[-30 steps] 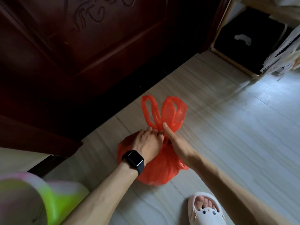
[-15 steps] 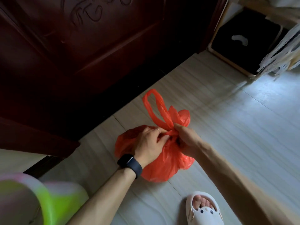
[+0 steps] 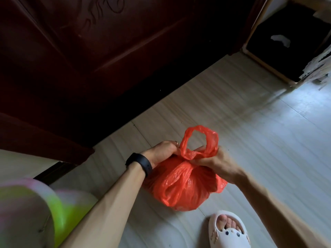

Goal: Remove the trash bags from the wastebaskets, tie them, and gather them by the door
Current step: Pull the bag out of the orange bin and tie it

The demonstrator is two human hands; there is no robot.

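Where the lower left corner begins, a blurred pink-and-green garment (image 3: pixel 26 212) fills the view, and above it a dark red-brown door (image 3: pixel 89 51) with carved panels spans the upper left, its foot meeting the pale floor (image 3: pixel 259 140). Just right of the door's corner, the left forearm reaches in with a black wristband (image 3: pixel 141 162) on the wrist. The left hand (image 3: pixel 161 153) has its fingers curled tight around bunched plastic on the left side of the bag's neck, and a thin ring (image 3: pixel 176 143) shows on one finger. Between the two hands sits the red trash bag (image 3: pixel 182 187), resting on the floor near the door, its body rounded and full, its top gathered into a narrow neck. Above that neck one handle loop (image 3: pixel 200 138) stands upright and open. On the neck's right side the right hand (image 3: pixel 216 163) is closed as well, its fingers pinching the gathered plastic at the base of the loop. Below the bag and a little to the right, a foot in a white sandal (image 3: pixel 231 233) stands on the floor, close to the bag but apart from it. At the far upper right, well apart from the bag, a black storage box (image 3: pixel 286 42) sits inside a light wooden frame (image 3: pixel 265 66).
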